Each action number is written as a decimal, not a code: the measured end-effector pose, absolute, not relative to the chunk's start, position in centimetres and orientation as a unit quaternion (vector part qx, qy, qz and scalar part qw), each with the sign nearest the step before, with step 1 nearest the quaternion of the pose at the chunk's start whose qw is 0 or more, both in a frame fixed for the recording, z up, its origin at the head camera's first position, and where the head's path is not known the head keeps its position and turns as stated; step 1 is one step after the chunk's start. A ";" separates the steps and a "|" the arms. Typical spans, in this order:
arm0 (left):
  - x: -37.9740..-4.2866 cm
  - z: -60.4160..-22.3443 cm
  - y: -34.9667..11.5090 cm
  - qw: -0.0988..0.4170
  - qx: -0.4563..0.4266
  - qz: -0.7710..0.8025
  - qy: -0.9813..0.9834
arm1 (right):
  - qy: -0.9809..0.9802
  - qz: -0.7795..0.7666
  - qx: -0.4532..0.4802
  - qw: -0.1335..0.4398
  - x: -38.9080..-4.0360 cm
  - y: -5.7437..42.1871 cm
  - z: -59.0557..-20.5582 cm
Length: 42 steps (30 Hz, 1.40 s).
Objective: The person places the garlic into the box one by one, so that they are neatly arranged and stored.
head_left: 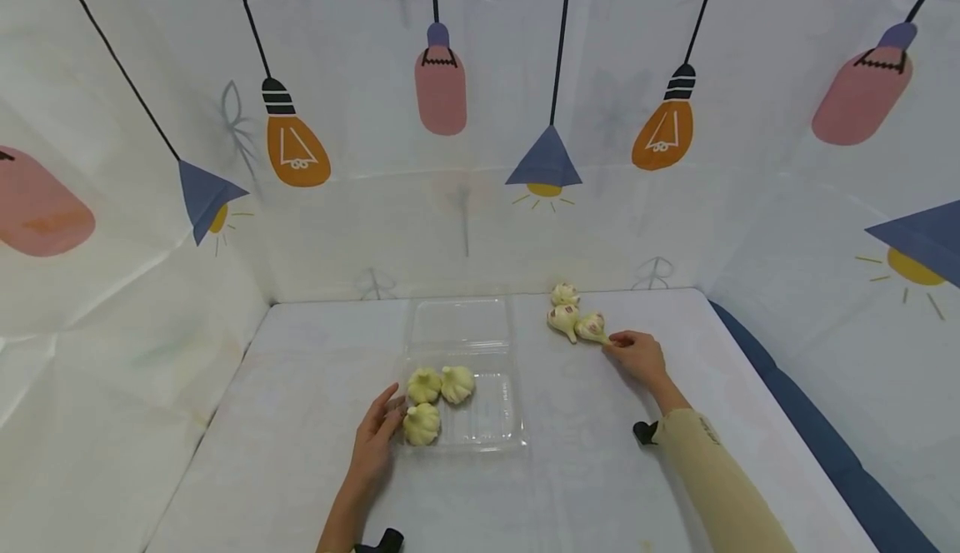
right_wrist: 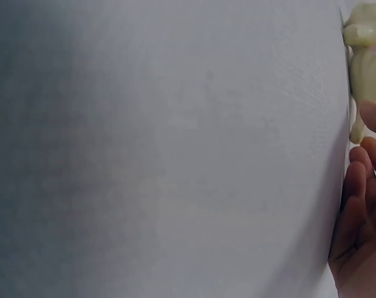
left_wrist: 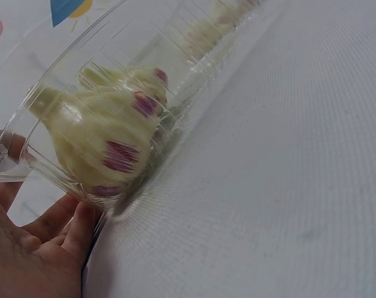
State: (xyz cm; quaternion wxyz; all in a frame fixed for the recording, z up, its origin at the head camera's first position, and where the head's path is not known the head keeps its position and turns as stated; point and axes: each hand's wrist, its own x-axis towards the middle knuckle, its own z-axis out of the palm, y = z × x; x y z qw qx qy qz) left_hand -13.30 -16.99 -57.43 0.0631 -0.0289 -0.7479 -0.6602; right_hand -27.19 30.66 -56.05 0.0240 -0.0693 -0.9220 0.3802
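Note:
A clear plastic container (head_left: 495,407) lies with its lid (head_left: 461,320) folded back. In its left part sit three garlic bulbs, one at the front (head_left: 422,425), one behind it (head_left: 424,386), and one beside that (head_left: 457,385). My left hand (head_left: 372,436) holds the container's left edge, its curled fingers (left_wrist: 82,223) at the lower corner in the left wrist view. Three more garlic bulbs lie together at the back right of the table. At the nearest, a purple-tinged garlic bulb (head_left: 592,327), my right hand (head_left: 640,356) pinches the stem between thumb and fingertips.
The white table (head_left: 315,386) ends at a wall sheet (head_left: 360,236) printed with lamps. Behind the pinched bulb lie the other two, one garlic bulb (head_left: 562,318) touching it and another (head_left: 565,294) farther back. Blue material (head_left: 795,436) runs along the table's right side.

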 end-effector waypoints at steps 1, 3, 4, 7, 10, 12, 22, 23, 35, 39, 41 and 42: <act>-13.3 -57.4 -17.0 0.065 -0.029 -0.660 -0.748 | -0.924 0.374 -0.072 0.017 -27.2 30.6 -56.0; -13.3 -57.5 -17.0 0.066 -0.027 -0.661 -0.747 | -0.929 0.363 -0.074 0.005 -27.1 30.4 -56.0; -13.3 -57.5 -17.0 0.068 -0.030 -0.659 -0.749 | -0.931 0.358 -0.075 0.002 -27.1 30.3 -55.9; -13.4 -57.6 -16.9 0.066 -0.024 -0.660 -0.748 | -0.933 0.350 -0.081 -0.001 -27.1 30.1 -55.6; -13.3 -57.5 -16.8 0.054 -0.016 -0.662 -0.747 | -0.934 0.345 -0.092 -0.004 -27.1 30.0 -55.4; -13.3 -57.4 -16.7 0.049 -0.012 -0.663 -0.747 | -0.934 0.343 -0.098 -0.007 -27.1 29.9 -55.3; -13.3 -57.4 -16.8 0.043 -0.010 -0.664 -0.746 | -0.929 0.362 -0.075 0.023 -27.1 30.1 -55.6; -13.4 -57.5 -16.9 0.043 -0.011 -0.664 -0.746 | -0.927 0.366 -0.070 0.031 -27.2 30.2 -55.6; -13.2 -57.6 -17.0 0.055 -0.014 -0.653 -0.755 | -0.909 0.406 -0.063 0.070 -26.1 29.9 -55.1; -13.1 -57.4 -17.0 0.043 -0.007 -0.661 -0.749 | -0.896 0.427 -0.063 0.107 -25.7 29.4 -54.6; -13.2 -57.4 -17.0 0.043 -0.009 -0.663 -0.748 | -0.887 0.441 -0.061 0.125 -25.6 29.0 -54.2; -13.2 -57.4 -17.0 0.044 -0.010 -0.663 -0.747 | -0.880 0.451 -0.058 0.134 -25.5 28.8 -54.0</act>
